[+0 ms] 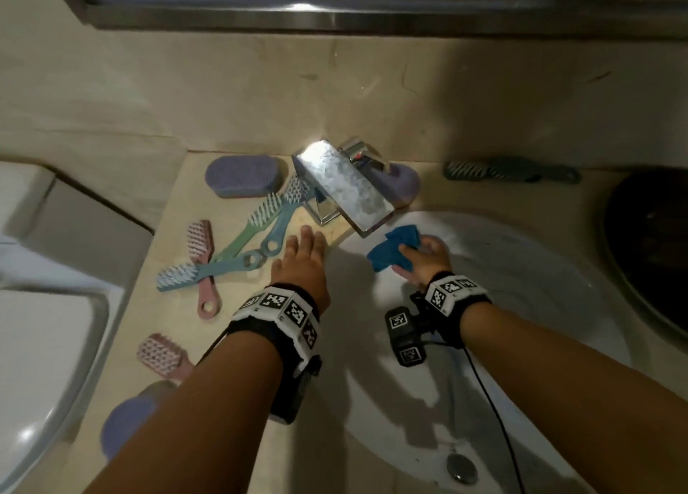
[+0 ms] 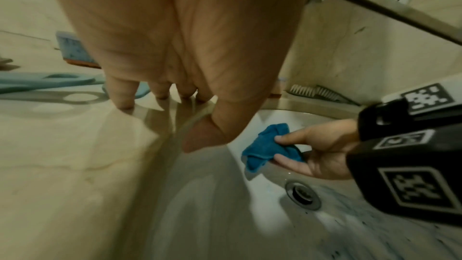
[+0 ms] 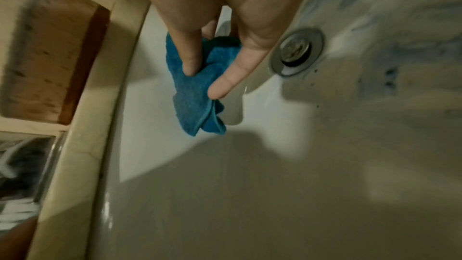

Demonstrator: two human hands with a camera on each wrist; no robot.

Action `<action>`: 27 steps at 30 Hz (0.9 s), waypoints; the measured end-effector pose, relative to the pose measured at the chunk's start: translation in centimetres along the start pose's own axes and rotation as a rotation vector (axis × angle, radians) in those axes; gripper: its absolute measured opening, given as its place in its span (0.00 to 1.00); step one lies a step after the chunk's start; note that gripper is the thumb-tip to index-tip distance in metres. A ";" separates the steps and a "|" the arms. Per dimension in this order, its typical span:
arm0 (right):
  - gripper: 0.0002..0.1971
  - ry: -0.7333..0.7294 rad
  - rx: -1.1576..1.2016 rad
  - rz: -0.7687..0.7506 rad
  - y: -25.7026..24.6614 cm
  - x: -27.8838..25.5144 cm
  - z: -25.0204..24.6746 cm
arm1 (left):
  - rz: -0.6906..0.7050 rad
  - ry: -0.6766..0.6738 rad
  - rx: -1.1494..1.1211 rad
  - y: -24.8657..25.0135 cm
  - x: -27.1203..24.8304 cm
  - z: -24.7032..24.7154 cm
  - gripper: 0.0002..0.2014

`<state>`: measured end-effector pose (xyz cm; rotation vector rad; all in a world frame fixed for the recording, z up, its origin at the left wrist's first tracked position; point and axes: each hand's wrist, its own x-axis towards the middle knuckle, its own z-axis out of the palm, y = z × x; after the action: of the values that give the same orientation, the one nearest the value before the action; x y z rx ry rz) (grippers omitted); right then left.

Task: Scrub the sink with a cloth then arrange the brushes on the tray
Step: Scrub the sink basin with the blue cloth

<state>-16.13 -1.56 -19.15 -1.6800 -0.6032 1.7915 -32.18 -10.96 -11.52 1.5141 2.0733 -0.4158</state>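
The cloth (image 1: 394, 247) is bright blue against the white sink (image 1: 521, 270); left of the chrome tap (image 1: 344, 184) lie a lilac oval scrubber (image 1: 244, 175), a pale green brush (image 1: 253, 229), two light blue brushes (image 1: 277, 225) (image 1: 201, 272) and two pink ones (image 1: 204, 266) (image 1: 163, 355); the counter (image 1: 231, 344) is cream marble; both wristbands (image 1: 277, 307) carry black-and-white square codes.

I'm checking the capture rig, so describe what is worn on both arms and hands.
Both forearms are bare, without sleeves or gloves. The left hand and right hand each have a black wrist strap with white tiles printed with black square codes. A black, tagged camera block hangs under the right wrist, trailing a thin black cable.
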 end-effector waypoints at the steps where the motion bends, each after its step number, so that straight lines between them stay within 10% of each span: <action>1: 0.22 -0.010 0.029 0.013 0.1 0.5 0.3 | -0.005 -0.002 0.011 0.1 0.0 0.0 0.45; 8: 0.23 0.154 0.284 -0.052 0.2 2.9 -1.2 | 0.087 -0.050 0.104 -1.0 0.7 -1.2 0.44; 11: 0.03 0.081 0.269 -0.005 0.9 2.7 0.0 | 0.159 -0.056 0.126 -2.0 1.2 -1.6 0.48; 14: 0.04 -0.055 0.121 0.059 2.9 1.9 3.7 | 0.207 -0.054 0.157 -2.4 1.4 -1.6 0.49; 22: 0.23 0.265 0.419 -0.177 0.1 1.9 0.9 | 0.255 -0.137 0.135 -2.8 1.2 -2.7 0.49; 27: 0.24 0.091 0.200 0.029 2.9 1.5 4.2 | 0.241 -0.145 0.147 -2.8 1.5 -2.6 0.49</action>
<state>-20.66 -2.26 -21.85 -1.6297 -0.3492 1.7232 -35.76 -9.32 -10.41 1.7405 1.7568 -0.5764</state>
